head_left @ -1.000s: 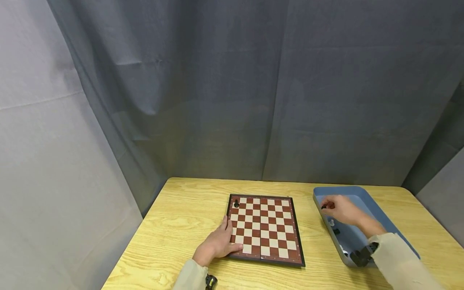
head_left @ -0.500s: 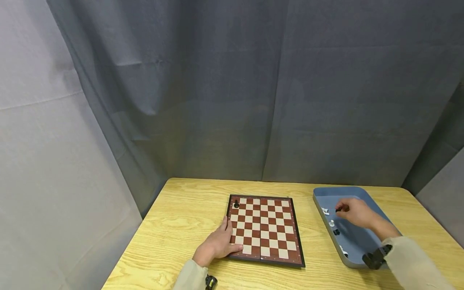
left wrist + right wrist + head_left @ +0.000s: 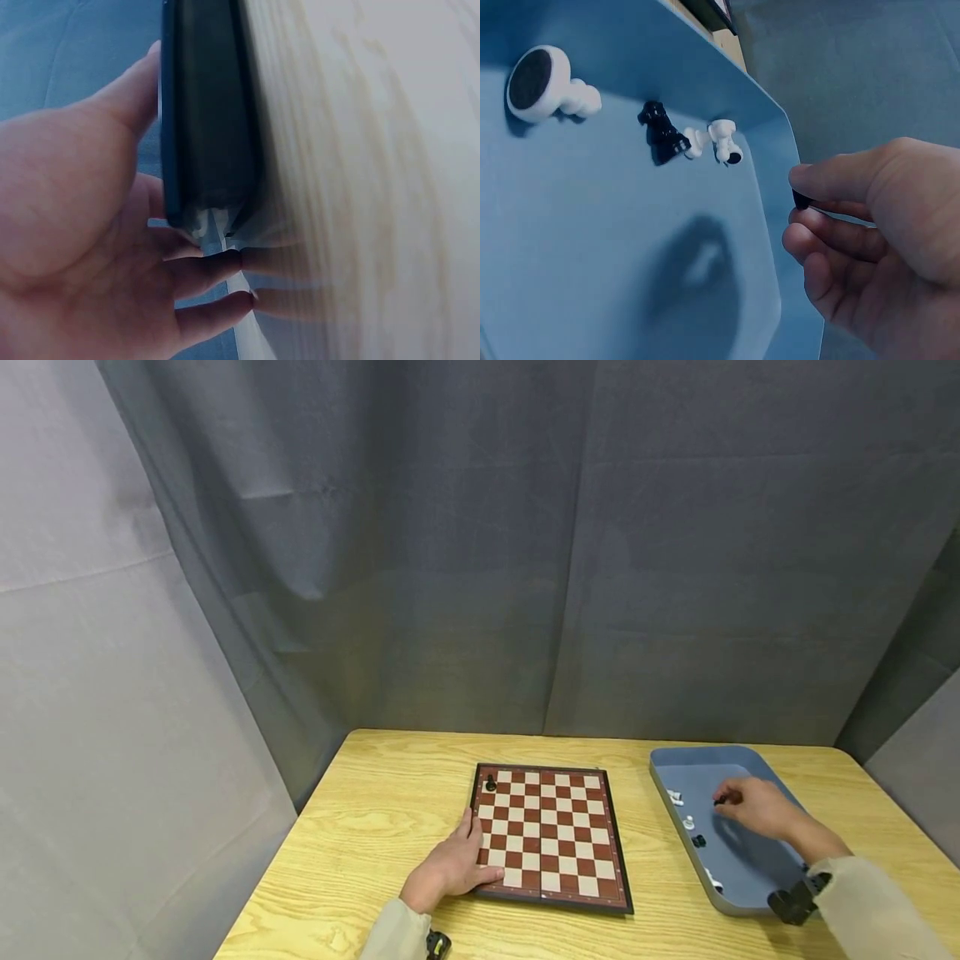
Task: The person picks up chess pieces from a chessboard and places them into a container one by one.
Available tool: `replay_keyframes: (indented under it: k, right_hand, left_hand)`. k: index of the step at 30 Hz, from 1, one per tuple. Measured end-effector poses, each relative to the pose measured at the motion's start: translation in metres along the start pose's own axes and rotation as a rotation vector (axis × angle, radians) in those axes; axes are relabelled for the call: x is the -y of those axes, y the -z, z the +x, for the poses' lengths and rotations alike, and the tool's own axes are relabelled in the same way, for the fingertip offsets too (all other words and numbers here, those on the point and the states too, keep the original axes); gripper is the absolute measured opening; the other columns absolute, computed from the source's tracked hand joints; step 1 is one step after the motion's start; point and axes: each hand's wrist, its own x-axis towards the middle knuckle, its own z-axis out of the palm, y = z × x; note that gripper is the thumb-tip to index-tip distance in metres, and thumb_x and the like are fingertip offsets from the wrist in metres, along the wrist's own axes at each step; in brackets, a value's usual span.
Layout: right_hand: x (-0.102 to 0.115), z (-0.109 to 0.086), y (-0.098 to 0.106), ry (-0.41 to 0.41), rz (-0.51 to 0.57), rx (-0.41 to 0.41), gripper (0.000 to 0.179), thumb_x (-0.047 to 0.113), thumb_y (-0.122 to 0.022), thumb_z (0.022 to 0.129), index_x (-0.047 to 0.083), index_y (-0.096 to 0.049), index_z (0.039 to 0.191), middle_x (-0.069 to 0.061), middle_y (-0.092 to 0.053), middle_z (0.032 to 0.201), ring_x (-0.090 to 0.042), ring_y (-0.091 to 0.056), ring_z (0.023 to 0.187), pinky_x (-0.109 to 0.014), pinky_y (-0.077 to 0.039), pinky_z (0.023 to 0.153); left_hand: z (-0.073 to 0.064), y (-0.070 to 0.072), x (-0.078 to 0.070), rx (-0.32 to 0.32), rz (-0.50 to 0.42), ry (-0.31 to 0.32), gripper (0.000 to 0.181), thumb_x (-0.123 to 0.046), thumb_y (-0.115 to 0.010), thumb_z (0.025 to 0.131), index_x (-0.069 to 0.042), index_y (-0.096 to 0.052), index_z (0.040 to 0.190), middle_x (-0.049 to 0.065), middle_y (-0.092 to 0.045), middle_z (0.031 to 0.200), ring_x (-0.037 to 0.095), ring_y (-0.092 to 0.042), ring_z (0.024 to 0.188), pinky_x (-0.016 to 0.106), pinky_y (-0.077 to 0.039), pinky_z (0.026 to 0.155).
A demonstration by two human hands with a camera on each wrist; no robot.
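Observation:
My left hand (image 3: pixel 452 862) rests at the near left corner of the chessboard (image 3: pixel 557 839), thumb on its surface and straight fingers along its left side. Seen from the left wrist, that hand (image 3: pixel 90 217) lies beside the board's dark edge (image 3: pixel 210 112), with fingertips at the tabletop. Over the blue tray (image 3: pixel 660 814), my right hand (image 3: pixel 761 810) pinches a small black chess piece (image 3: pixel 801 199) between thumb and fingers, which mostly hide it. One black chess piece (image 3: pixel 491 783) stands on the board's far left corner square.
White chess pieces (image 3: pixel 546 84) and a black knight (image 3: pixel 660 131) lie along the tray's left side. The wooden table (image 3: pixel 360 827) carries board and tray. A grey curtain (image 3: pixel 480 568) hangs behind the table.
My right hand has moved rightward across the tray, away from its left wall, still pinching the black chess piece; white pieces it covered now show. The left hand has stayed on the board.

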Motion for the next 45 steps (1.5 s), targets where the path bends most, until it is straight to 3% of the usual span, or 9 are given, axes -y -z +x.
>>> replay_keyframes:
  k: [9, 18, 26, 38, 45]
  right_hand:
    - [-0.005, 0.0, 0.004, 0.004, 0.006, 0.023, 0.013, 0.007, -0.065, 0.086, -0.004, -0.067, 0.094, -0.004, -0.063, 0.082, -0.018, -0.057, 0.074, -0.036, -0.047, 0.061]
    - [0.01, 0.005, 0.004, -0.005, -0.002, 0.019, 0.015, 0.008, -0.066, 0.085, -0.004, -0.067, 0.094, -0.005, -0.063, 0.084, -0.02, -0.057, 0.075, -0.038, -0.049, 0.062]
    - [0.047, 0.015, -0.004, 0.113, 0.029, 0.013, 0.014, 0.007, -0.065, 0.085, -0.003, -0.068, 0.094, -0.002, -0.063, 0.082, -0.015, -0.057, 0.071, -0.035, -0.048, 0.059]
    - [0.102, 0.043, -0.027, 0.203, 0.058, 0.03, 0.012, 0.008, -0.065, 0.088, 0.0, -0.067, 0.096, -0.001, -0.063, 0.083, -0.015, -0.057, 0.071, -0.035, -0.049, 0.061]
    - [0.134, 0.061, -0.052, 0.22, 0.106, 0.044, 0.013, 0.01, -0.065, 0.088, 0.0, -0.067, 0.097, 0.0, -0.062, 0.081, -0.013, -0.058, 0.072, -0.033, -0.049, 0.062]
  left_hand:
    - [-0.001, -0.001, 0.002, -0.007, -0.001, 0.005, 0.094, -0.06, -0.056, 0.086, 0.001, -0.023, 0.149, 0.019, -0.004, 0.156, 0.034, -0.032, 0.134, 0.044, -0.043, 0.096]
    - [-0.002, 0.0, 0.001, -0.013, -0.002, -0.003, 0.094, -0.06, -0.056, 0.086, 0.001, -0.023, 0.149, 0.02, -0.005, 0.156, 0.035, -0.033, 0.134, 0.044, -0.042, 0.096]
    - [-0.002, 0.0, 0.002, -0.014, -0.005, -0.002, 0.094, -0.06, -0.056, 0.086, 0.002, -0.023, 0.149, 0.021, -0.005, 0.156, 0.035, -0.031, 0.135, 0.045, -0.041, 0.097]
    - [0.0, -0.001, 0.001, -0.019, 0.016, -0.002, 0.095, -0.062, -0.054, 0.085, 0.001, -0.024, 0.149, 0.021, -0.006, 0.156, 0.035, -0.03, 0.136, 0.044, -0.04, 0.099]
    - [0.0, 0.001, 0.0, -0.016, 0.001, -0.001, 0.094, -0.061, -0.054, 0.086, 0.002, -0.024, 0.148, 0.021, -0.006, 0.155, 0.035, -0.028, 0.136, 0.045, -0.039, 0.099]
